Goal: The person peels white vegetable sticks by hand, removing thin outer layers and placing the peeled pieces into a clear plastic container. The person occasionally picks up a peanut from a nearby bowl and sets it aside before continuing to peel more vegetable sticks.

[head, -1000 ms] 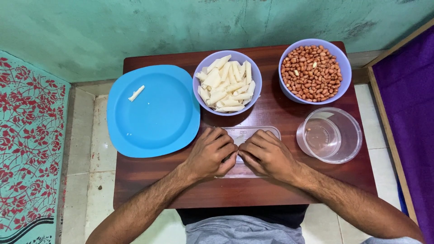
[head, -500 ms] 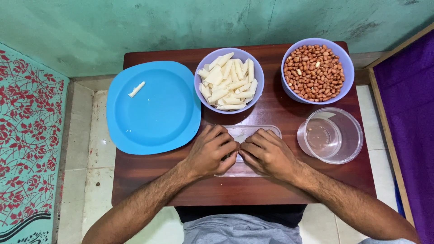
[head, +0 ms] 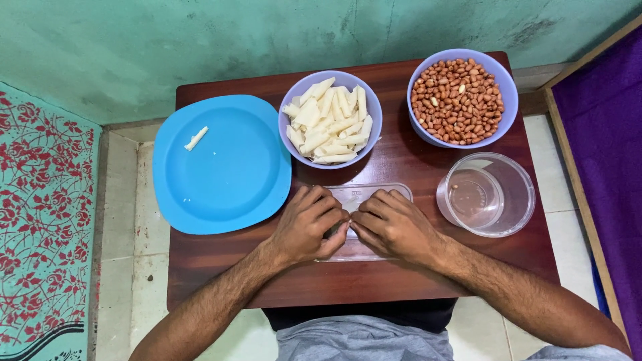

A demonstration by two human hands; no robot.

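Observation:
My left hand [head: 309,226] and my right hand [head: 393,226] lie side by side on a flat clear plastic tray [head: 394,190] in the middle of a dark wooden table [head: 401,160]. Both have curled fingers, and their fingertips meet over the tray. Whatever sits between the fingertips is hidden. Just beyond the hands stands a lilac bowl of pale tube-shaped pieces [head: 330,120]. A blue plate [head: 227,167] to the left carries one pale piece [head: 196,138].
A lilac bowl of brown peanuts [head: 461,100] stands at the back right. In front of it is a clear round container [head: 487,195]. A green wall runs behind the table, a patterned mat [head: 40,220] lies at the left, and purple cloth [head: 602,147] at the right.
Both hands stay on the clear tray with fingertips together; only slight finger movement shows. The bowls, plate and container have not moved.

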